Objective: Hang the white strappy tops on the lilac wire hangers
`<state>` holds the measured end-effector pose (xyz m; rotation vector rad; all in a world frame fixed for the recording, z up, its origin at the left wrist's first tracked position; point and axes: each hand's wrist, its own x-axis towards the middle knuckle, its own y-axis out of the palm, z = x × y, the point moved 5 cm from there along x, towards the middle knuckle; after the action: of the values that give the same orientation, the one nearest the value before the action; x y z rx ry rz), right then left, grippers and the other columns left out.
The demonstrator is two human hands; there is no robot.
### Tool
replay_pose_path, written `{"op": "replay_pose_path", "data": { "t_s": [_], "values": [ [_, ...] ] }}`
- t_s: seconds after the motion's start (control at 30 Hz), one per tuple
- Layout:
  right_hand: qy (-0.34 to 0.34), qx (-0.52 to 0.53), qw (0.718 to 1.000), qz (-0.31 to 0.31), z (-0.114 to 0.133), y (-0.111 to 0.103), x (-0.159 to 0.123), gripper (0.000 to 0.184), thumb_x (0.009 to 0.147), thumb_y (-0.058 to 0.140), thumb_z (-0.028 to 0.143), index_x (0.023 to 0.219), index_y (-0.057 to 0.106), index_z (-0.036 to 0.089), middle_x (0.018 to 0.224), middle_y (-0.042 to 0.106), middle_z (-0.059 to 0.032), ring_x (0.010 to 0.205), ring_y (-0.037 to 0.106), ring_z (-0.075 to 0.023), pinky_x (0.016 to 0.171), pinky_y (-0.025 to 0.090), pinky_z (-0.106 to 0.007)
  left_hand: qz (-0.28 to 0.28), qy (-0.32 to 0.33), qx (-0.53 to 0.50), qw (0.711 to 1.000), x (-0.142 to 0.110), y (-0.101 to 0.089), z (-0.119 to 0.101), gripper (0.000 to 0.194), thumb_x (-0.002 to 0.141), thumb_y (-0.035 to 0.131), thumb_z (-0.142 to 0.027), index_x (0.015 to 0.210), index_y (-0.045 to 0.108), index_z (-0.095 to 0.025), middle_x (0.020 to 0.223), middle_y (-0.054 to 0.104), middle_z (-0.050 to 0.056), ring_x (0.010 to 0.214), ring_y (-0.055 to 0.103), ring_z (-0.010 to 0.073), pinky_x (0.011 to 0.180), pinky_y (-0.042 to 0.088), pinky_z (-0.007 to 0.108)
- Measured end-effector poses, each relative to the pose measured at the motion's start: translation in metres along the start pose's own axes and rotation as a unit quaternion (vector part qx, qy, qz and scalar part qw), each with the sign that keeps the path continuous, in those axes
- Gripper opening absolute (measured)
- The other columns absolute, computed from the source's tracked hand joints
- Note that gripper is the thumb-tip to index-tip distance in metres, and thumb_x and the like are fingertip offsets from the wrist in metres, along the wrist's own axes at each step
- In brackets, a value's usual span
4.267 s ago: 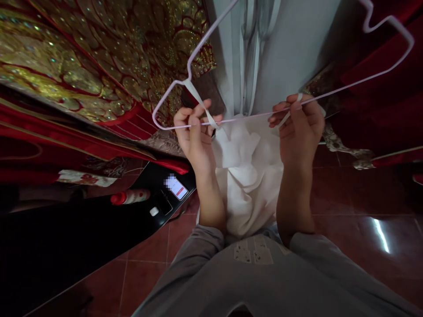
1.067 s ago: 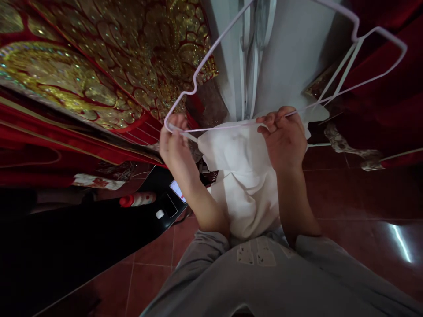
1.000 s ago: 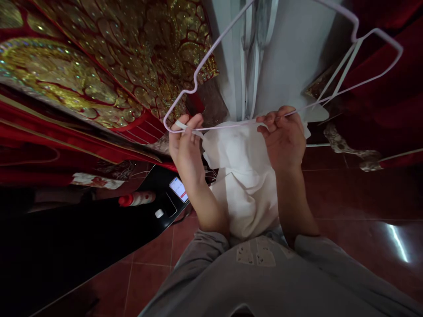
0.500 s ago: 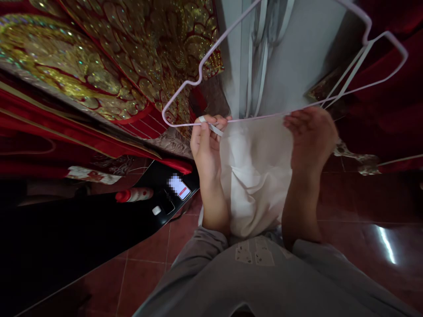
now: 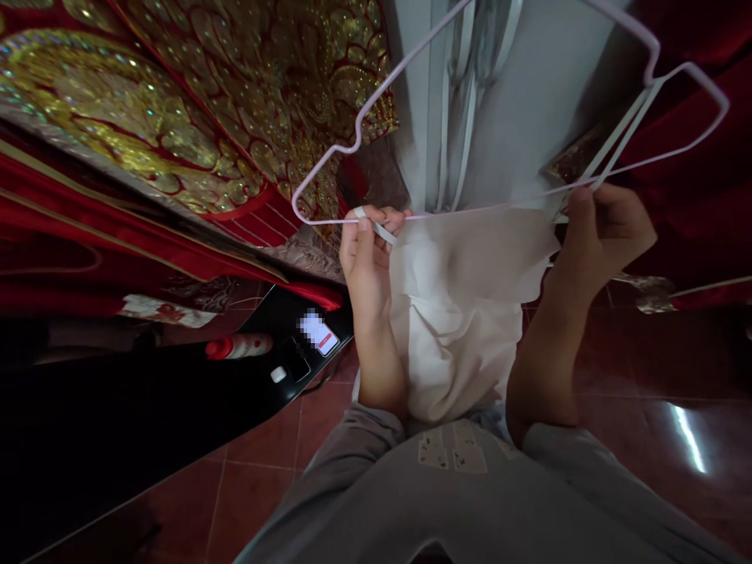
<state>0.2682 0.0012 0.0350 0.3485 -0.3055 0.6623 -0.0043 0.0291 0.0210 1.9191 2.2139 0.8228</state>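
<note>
A pale pink hanger (image 5: 369,98) spans the upper middle, its lower bar running between my hands. Below the bar hangs a cream cloth garment (image 5: 446,321), creased and reaching down to my shirt. My left hand (image 5: 369,258) is closed at the left part of the bar, with a short white strap (image 5: 385,233) between its fingers. A white hanging loop (image 5: 623,137) runs over the notch at the hanger's right end. Where that loop meets the bar, my right hand (image 5: 611,235) pinches its lower end. The right fingertips are partly hidden.
Red garments with gold sequins (image 5: 170,149) hang at the left, and dark red cloth (image 5: 699,172) at the right. A black table (image 5: 146,423) holds a bottle (image 5: 240,346), a lit phone (image 5: 320,335) and a small white case (image 5: 278,374). White straps (image 5: 464,149) hang against a pale panel behind.
My right hand has moved right along the bar, from loosely spread fingers to a pinch on the white loop. More of the cream cloth's right side shows. My left hand stays put.
</note>
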Motion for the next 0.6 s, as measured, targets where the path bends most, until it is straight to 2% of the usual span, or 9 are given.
{"op": "replay_pose_path", "data": {
  "t_s": [0.1,0.2,0.3,0.4,0.5,0.6],
  "values": [
    [-0.014,-0.011,1.000,-0.018,0.007,-0.004,-0.002,0.010,0.086,0.081,0.017,0.080,0.078,0.025,0.080,0.067,0.0001,0.078,0.058,-0.0134,0.083,0.055,-0.028,0.003,-0.004,-0.006,1.000,0.000,-0.001,0.001,0.044,0.098,0.074,-0.068,0.096,0.063,-0.025,0.098,0.069,0.005,0.107,0.076,0.0234,0.112,0.059,0.043],
    [-0.021,-0.009,1.000,-0.016,0.012,-0.002,-0.002,0.009,0.083,0.081,0.017,0.079,0.075,0.022,0.075,0.065,-0.0007,0.071,0.057,-0.0132,0.073,0.052,-0.028,0.008,-0.005,-0.019,1.000,0.000,0.000,0.002,0.045,0.096,0.077,-0.067,0.095,0.063,-0.025,0.098,0.069,0.004,0.105,0.076,0.0227,0.112,0.059,0.043],
    [-0.004,0.012,0.999,0.042,0.016,0.007,-0.001,0.012,0.083,0.078,0.018,0.075,0.073,0.024,0.068,0.063,-0.0008,0.063,0.054,-0.0145,0.063,0.047,-0.030,0.009,0.003,-0.033,0.999,0.000,0.001,0.000,0.045,0.095,0.078,-0.067,0.094,0.063,-0.025,0.096,0.069,0.004,0.102,0.075,0.0217,0.112,0.059,0.042],
    [0.020,0.017,0.994,0.105,0.024,0.013,0.003,0.012,0.082,0.077,0.016,0.074,0.074,0.024,0.069,0.065,-0.0013,0.065,0.057,-0.0155,0.065,0.049,-0.031,0.003,0.002,-0.020,1.000,0.000,0.001,-0.002,0.042,0.098,0.076,-0.065,0.094,0.063,-0.025,0.096,0.070,0.004,0.102,0.076,0.0210,0.111,0.060,0.040],
    [0.055,-0.035,0.982,0.179,0.040,0.015,0.005,0.009,0.084,0.075,0.013,0.077,0.079,0.019,0.071,0.069,-0.0026,0.066,0.059,-0.0120,0.066,0.048,-0.029,-0.013,0.001,0.008,1.000,-0.001,0.001,-0.004,0.040,0.102,0.070,-0.063,0.095,0.063,-0.025,0.097,0.071,0.004,0.100,0.076,0.0202,0.109,0.061,0.039],
    [0.031,-0.050,0.975,0.215,0.062,0.015,0.011,0.019,0.086,0.068,0.007,0.085,0.084,0.016,0.070,0.071,-0.0017,0.066,0.061,-0.0084,0.067,0.045,-0.027,-0.030,0.009,0.024,0.999,-0.001,0.000,-0.006,0.042,0.103,0.068,-0.064,0.094,0.061,-0.024,0.095,0.070,0.003,0.096,0.076,0.0196,0.107,0.061,0.038]
  ]
}}
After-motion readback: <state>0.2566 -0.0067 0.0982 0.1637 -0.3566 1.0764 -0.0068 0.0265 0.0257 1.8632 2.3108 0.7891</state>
